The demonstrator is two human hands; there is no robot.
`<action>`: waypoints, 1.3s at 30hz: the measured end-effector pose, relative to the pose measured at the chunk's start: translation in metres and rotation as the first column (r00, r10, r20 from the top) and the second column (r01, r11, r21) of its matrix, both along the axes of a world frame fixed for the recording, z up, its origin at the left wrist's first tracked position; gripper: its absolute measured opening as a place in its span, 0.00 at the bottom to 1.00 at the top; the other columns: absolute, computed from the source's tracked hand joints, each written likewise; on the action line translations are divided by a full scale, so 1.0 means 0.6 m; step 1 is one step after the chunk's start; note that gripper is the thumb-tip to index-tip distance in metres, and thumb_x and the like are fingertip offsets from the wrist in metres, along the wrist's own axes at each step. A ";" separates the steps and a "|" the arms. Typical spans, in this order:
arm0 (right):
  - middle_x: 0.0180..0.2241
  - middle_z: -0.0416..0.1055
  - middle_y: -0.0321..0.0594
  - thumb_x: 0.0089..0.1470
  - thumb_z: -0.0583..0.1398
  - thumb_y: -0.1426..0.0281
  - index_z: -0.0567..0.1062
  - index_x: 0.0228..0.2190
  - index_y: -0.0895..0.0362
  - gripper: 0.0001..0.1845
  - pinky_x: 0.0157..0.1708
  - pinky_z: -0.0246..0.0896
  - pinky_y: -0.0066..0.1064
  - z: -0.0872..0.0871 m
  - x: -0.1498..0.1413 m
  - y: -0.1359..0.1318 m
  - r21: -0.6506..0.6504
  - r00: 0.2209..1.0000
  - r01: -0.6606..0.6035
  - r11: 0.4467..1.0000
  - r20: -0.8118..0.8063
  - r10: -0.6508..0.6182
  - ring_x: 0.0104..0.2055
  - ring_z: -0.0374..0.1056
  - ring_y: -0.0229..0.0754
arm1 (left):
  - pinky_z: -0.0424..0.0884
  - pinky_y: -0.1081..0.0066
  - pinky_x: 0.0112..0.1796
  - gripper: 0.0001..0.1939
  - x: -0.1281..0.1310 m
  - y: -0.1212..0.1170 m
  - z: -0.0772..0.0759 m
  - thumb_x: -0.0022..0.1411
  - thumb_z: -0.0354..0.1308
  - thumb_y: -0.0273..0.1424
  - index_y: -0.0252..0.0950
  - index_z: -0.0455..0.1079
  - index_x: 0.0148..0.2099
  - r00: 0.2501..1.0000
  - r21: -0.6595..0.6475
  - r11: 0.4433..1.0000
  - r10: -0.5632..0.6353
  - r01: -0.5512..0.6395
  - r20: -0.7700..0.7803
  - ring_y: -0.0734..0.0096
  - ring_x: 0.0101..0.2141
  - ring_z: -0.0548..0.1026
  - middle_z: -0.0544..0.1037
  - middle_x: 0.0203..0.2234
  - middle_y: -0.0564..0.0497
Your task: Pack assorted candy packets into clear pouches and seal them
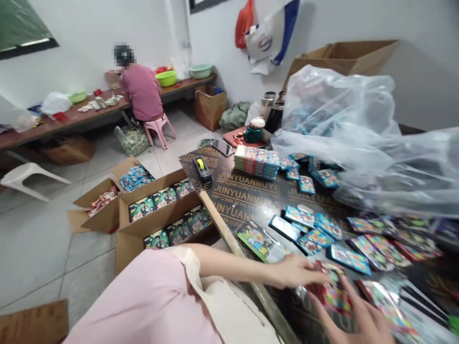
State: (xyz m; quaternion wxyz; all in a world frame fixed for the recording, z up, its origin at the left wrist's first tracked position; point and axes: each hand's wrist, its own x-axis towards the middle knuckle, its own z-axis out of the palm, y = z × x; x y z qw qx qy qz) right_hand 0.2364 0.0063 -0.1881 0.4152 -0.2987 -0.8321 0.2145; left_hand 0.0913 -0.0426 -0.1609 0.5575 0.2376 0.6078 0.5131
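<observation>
My left hand (294,271) reaches across the dark table (244,191) and rests on a small pile of colourful card packs (332,291) near the front edge, fingers bent around them. My right hand (362,317) comes in from the bottom right with its fingers spread over the same packs. Motion blurs both hands. More colourful packs (315,229) lie scattered just beyond my hands, and a green pack (256,239) lies to the left of them.
A neat stack of packs (256,162), a tape dispenser (202,169) and a phone (223,146) sit further back. Large clear plastic bags (344,119) fill the right. Open cardboard boxes (161,210) of packs stand on the floor. A person in a pink shirt (141,93) sits at a far bench.
</observation>
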 end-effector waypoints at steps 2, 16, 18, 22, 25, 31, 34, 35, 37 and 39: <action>0.58 0.61 0.48 0.48 0.62 0.52 0.58 0.62 0.45 0.41 0.52 0.55 0.64 0.018 0.003 -0.017 -0.032 0.989 -0.097 0.995 0.105 0.100 0.58 0.59 0.66 | 0.69 0.70 0.29 0.13 -0.013 -0.007 0.010 0.54 0.56 0.33 0.37 0.64 0.19 0.992 -0.042 0.997 -0.063 0.067 0.108 0.74 0.19 0.67 0.67 0.16 0.54; 0.52 0.63 0.47 0.42 0.65 0.60 0.57 0.58 0.51 0.43 0.55 0.57 0.49 0.037 0.048 -0.044 -0.143 0.986 -0.086 0.986 0.131 0.105 0.56 0.60 0.55 | 0.67 0.74 0.27 0.14 -0.015 -0.040 -0.015 0.50 0.64 0.38 0.29 0.74 0.30 0.935 0.114 0.934 -0.347 0.338 0.074 0.74 0.22 0.71 0.77 0.23 0.49; 0.54 0.62 0.48 0.43 0.64 0.60 0.56 0.59 0.51 0.43 0.55 0.55 0.49 0.037 0.053 -0.041 -0.132 0.979 -0.086 0.987 0.170 0.109 0.58 0.58 0.56 | 0.69 0.71 0.29 0.17 -0.018 -0.038 -0.018 0.53 0.61 0.41 0.29 0.75 0.34 0.921 0.124 0.914 -0.389 0.387 -0.004 0.72 0.24 0.73 0.78 0.25 0.48; 0.54 0.64 0.48 0.44 0.64 0.57 0.57 0.59 0.51 0.42 0.55 0.50 0.51 0.017 0.067 -0.017 -0.020 0.965 0.073 0.997 0.255 -0.066 0.57 0.60 0.57 | 0.67 0.57 0.49 0.27 -0.054 -0.026 -0.028 0.53 0.62 0.45 0.33 0.73 0.50 0.746 0.167 0.827 -0.374 0.537 -0.551 0.56 0.46 0.73 0.77 0.46 0.42; 0.52 0.68 0.48 0.41 0.67 0.54 0.60 0.57 0.52 0.43 0.56 0.44 0.52 -0.011 0.072 0.003 0.034 0.933 0.169 0.985 0.316 -0.171 0.54 0.62 0.57 | 0.52 0.47 0.57 0.49 -0.086 -0.019 -0.043 0.36 0.74 0.38 0.38 0.62 0.61 0.293 -0.059 0.771 -0.311 0.635 -0.904 0.44 0.57 0.62 0.67 0.56 0.38; 0.53 0.68 0.48 0.40 0.68 0.54 0.60 0.57 0.52 0.45 0.58 0.38 0.52 -0.054 0.060 0.006 -0.118 0.922 0.071 0.990 0.388 -0.020 0.56 0.61 0.56 | 0.60 0.56 0.52 0.54 -0.107 -0.014 -0.065 0.45 0.68 0.34 0.37 0.42 0.69 0.025 -0.214 0.685 -0.321 0.696 -0.947 0.52 0.51 0.66 0.68 0.50 0.41; 0.56 0.65 0.50 0.40 0.68 0.52 0.56 0.60 0.53 0.50 0.59 0.41 0.50 -0.056 0.056 0.005 -0.263 0.946 -0.030 0.964 0.304 0.113 0.57 0.61 0.54 | 0.60 0.58 0.52 0.56 -0.113 -0.015 -0.063 0.46 0.67 0.34 0.40 0.37 0.69 0.088 -0.136 0.671 -0.289 0.729 -0.953 0.54 0.51 0.65 0.67 0.51 0.43; 0.57 0.65 0.50 0.40 0.68 0.52 0.55 0.61 0.53 0.52 0.59 0.41 0.50 -0.055 0.057 0.006 -0.300 0.949 -0.055 0.953 0.281 0.143 0.58 0.61 0.54 | 0.60 0.58 0.52 0.56 -0.115 -0.015 -0.062 0.46 0.67 0.34 0.41 0.37 0.69 0.104 -0.120 0.666 -0.287 0.736 -0.952 0.54 0.51 0.65 0.66 0.51 0.43; 0.58 0.64 0.49 0.39 0.68 0.52 0.54 0.61 0.53 0.52 0.60 0.40 0.50 -0.051 0.058 0.008 -0.336 0.946 -0.085 0.938 0.269 0.182 0.58 0.61 0.54 | 0.61 0.58 0.52 0.56 -0.120 -0.015 -0.060 0.46 0.67 0.34 0.40 0.36 0.69 0.116 -0.104 0.663 -0.279 0.741 -0.953 0.54 0.51 0.65 0.66 0.51 0.43; 0.57 0.65 0.48 0.38 0.69 0.54 0.56 0.60 0.53 0.52 0.61 0.38 0.51 -0.044 0.059 0.008 -0.315 0.937 -0.061 0.947 0.308 0.163 0.57 0.61 0.54 | 0.61 0.58 0.52 0.57 -0.121 -0.013 -0.060 0.45 0.67 0.34 0.40 0.36 0.69 0.113 -0.094 0.673 -0.258 0.734 -0.959 0.53 0.51 0.65 0.67 0.52 0.43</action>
